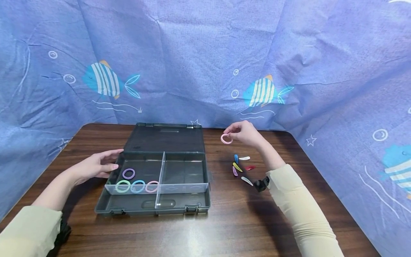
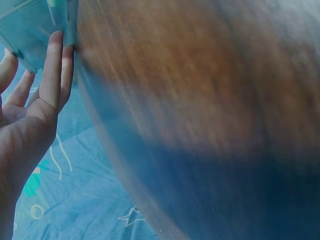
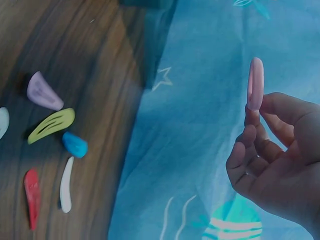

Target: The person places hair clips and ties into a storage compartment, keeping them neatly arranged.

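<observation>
My right hand (image 1: pixel 245 134) pinches a pink hair tie (image 3: pixel 257 82) between thumb and fingertips, raised above the far part of the table. At the left wall of a grey translucent divider box (image 1: pixel 184 167), my left hand (image 1: pixel 96 165) rests its fairly straight fingers and thumb against the edge. The box's lid (image 1: pixel 167 139) lies back. Inside its large left compartment are a purple hair tie (image 1: pixel 128 169), a green one (image 1: pixel 123 181), a blue one (image 1: pixel 138 181) and another pink one (image 1: pixel 152 182). The other compartments hold nothing visible.
Right of the box lie several snap hair clips: blue (image 1: pixel 236 159), white (image 1: pixel 244 158), yellow-green (image 1: pixel 237 167), purple (image 1: pixel 235 171), red (image 1: pixel 250 167) and a pale one (image 1: pixel 247 181). A blue fish-print cloth (image 1: pixel 192 71) hangs behind the wooden table (image 1: pixel 231 228).
</observation>
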A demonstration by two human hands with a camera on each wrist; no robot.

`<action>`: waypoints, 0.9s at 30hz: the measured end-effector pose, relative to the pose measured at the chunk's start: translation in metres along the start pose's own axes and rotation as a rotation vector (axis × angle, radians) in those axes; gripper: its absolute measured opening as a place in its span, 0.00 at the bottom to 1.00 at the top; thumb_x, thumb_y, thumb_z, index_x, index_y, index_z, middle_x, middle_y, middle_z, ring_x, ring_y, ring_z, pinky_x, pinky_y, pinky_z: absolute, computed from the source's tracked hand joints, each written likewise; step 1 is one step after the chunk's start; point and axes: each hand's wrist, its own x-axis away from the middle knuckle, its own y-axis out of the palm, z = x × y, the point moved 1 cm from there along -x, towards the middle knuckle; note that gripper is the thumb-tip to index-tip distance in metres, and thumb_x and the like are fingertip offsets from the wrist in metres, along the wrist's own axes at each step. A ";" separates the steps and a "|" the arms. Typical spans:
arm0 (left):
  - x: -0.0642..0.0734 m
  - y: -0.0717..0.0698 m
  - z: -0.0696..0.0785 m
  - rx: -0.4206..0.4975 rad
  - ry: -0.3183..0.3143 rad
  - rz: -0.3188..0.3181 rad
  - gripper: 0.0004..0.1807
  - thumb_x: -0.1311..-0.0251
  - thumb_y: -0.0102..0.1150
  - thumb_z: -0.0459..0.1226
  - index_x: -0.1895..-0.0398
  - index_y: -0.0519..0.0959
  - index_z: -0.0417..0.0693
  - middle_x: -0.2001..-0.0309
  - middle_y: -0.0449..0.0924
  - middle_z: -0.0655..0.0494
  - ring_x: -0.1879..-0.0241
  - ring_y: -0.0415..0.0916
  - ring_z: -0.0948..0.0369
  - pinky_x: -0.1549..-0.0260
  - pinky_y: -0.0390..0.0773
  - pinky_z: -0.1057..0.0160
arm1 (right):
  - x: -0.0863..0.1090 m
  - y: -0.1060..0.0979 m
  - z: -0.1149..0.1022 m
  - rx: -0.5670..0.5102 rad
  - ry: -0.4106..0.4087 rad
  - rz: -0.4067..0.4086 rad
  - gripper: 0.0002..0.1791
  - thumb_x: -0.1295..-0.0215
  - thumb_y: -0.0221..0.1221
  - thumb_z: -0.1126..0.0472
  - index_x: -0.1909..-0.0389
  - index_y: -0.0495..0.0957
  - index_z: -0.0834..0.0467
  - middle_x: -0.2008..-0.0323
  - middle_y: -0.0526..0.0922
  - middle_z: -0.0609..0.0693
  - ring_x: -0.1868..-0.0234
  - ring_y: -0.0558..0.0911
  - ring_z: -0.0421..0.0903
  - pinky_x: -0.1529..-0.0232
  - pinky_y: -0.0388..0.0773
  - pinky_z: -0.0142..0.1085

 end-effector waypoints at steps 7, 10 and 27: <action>0.001 0.000 0.000 0.000 -0.002 -0.006 0.41 0.33 0.52 0.41 0.25 0.41 0.42 0.31 0.44 0.26 0.37 0.58 0.34 0.52 0.77 0.48 | -0.002 -0.002 -0.024 -0.031 -0.057 0.026 0.07 0.44 0.63 0.65 0.65 0.86 0.55 0.73 0.85 0.50 0.74 0.75 0.37 0.73 0.70 0.29; 0.001 0.000 0.001 -0.002 -0.006 -0.006 0.41 0.33 0.52 0.42 0.25 0.41 0.42 0.31 0.43 0.26 0.37 0.58 0.34 0.52 0.77 0.48 | -0.002 -0.001 -0.035 -0.037 -0.081 0.038 0.06 0.44 0.63 0.64 0.65 0.86 0.55 0.74 0.84 0.48 0.75 0.75 0.37 0.74 0.69 0.29; -0.001 0.000 -0.001 0.000 -0.009 0.000 0.41 0.33 0.53 0.42 0.25 0.42 0.44 0.30 0.43 0.27 0.37 0.57 0.33 0.52 0.77 0.47 | -0.007 0.015 -0.095 -0.095 -0.220 0.100 0.05 0.44 0.64 0.61 0.67 0.86 0.53 0.76 0.83 0.45 0.77 0.71 0.39 0.77 0.66 0.29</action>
